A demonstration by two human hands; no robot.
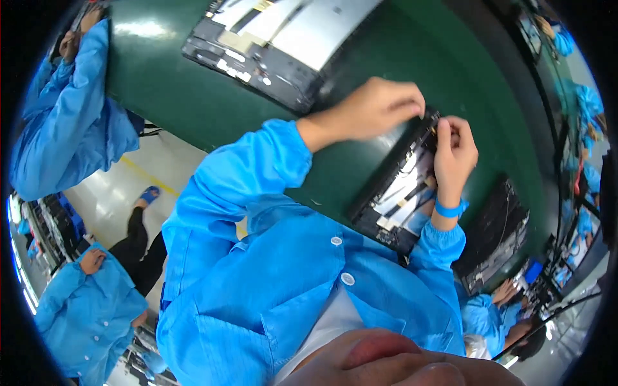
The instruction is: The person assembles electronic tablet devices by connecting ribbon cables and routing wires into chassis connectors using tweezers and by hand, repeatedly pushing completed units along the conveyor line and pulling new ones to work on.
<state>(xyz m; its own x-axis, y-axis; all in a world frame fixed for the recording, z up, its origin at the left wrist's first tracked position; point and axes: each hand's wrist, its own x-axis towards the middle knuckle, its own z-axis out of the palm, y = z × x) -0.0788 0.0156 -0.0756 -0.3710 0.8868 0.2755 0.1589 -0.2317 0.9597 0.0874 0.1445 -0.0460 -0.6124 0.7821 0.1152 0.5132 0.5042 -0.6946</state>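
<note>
An opened flat electronic device (405,170), black-framed with silver plates and dark ribbon strips inside, lies slantwise on the green table in front of me. At its far end my left hand (383,109) is closed, slightly blurred, fingertips pinched together by the corner. Whatever they pinch is too small to make out. Across from it my right hand (456,151), with a blue band on the wrist, has thumb and curled fingers on the device's far right corner. Its forearm covers part of the device's right side.
Farther left on the green table (154,71) lies a larger opened device (270,48) with a silver plate. A dark flat panel (492,235) lies to the right. Co-workers in blue smocks are at the left and right; one person's foot (149,195) shows on the floor.
</note>
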